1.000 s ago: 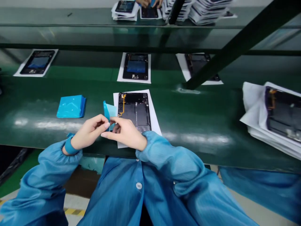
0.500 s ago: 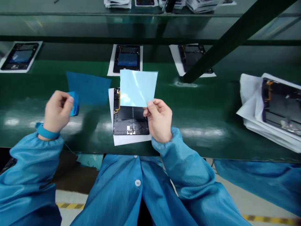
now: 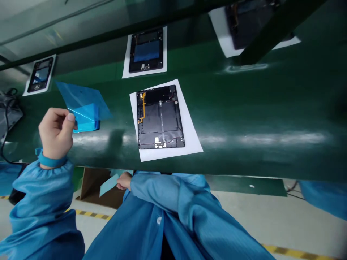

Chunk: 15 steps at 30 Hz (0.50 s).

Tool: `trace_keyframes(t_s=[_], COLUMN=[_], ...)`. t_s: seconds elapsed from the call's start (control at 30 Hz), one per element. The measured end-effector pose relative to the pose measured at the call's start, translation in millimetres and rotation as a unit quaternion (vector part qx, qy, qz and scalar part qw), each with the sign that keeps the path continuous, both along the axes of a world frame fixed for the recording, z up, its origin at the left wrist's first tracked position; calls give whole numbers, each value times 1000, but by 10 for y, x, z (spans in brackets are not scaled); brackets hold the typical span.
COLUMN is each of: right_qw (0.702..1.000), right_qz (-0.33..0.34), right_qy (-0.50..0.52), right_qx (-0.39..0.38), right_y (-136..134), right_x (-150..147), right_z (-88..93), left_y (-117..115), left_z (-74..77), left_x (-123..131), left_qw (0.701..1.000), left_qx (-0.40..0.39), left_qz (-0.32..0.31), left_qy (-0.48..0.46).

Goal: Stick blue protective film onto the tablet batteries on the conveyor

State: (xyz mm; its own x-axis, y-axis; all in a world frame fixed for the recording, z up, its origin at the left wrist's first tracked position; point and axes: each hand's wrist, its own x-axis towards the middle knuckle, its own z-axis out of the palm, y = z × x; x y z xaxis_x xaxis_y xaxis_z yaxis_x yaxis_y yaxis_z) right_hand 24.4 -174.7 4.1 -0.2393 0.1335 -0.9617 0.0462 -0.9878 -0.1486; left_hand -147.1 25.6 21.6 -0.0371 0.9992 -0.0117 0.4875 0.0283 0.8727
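Note:
My left hand [image 3: 56, 130] pinches a translucent blue film sheet [image 3: 81, 94] by its lower edge. Partly behind that sheet, a small stack of blue films [image 3: 92, 121] lies on the bench. Below the bench edge, my right hand [image 3: 124, 180] is closed on a pale blue-green sheet [image 3: 108, 185], above an open cardboard box [image 3: 90, 184]. An opened tablet [image 3: 159, 119], with an orange flex cable along its left side, lies on white paper [image 3: 191, 135] in front of me. Neither hand touches it.
Along the back of the green bench [image 3: 244, 108] lie more opened tablets on paper: one at left [image 3: 40, 76], one at centre [image 3: 146, 50], one at right [image 3: 252, 21]. A dark slanted post [image 3: 273, 38] crosses the right one. Cables [image 3: 5, 126] run at the far left.
My right hand has carried the pale sheet from above the tablet down to the box below the bench. My left hand still holds the blue film. The view has turned and shifted.

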Motion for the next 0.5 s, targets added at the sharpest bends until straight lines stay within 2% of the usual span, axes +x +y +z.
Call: trace_keyframes(t_s=[0.03,0.1,0.2,0.23,0.27,0.3,0.33,0.4,0.5], right_qw=[1000,997,986,981,960,933,915,902,908], right_qz=[18,72,121,126,124,115,107,115,144], right_qy=[4,25,65,69,26,-61,-116,-158,-160], right_qx=[8,30,90,130,249,337,371,384,361], right_y=[38,126,368,496,644,803,963,1236,1442], right_x=[38,153,454,583,716,845,963,1143,1272], right_z=[6,153,638,823,995,1142,1253,1368,1364], left_y=[-39,-150,-393,-481,-564,-638,-702,-796,-864], left_z=[18,88,255,310,359,397,426,459,489], left_x=[5,37,197,287,391,507,628,861,1121], left_qw=[1000,999,991,986,981,975,968,952,936], left_qx=[-5,-23,-26,-7,23,60,96,158,212], left_qz=[-2,-24,-107,-141,-174,-200,-223,-255,-268], left_qy=[6,29,77,84,82,73,65,64,81])
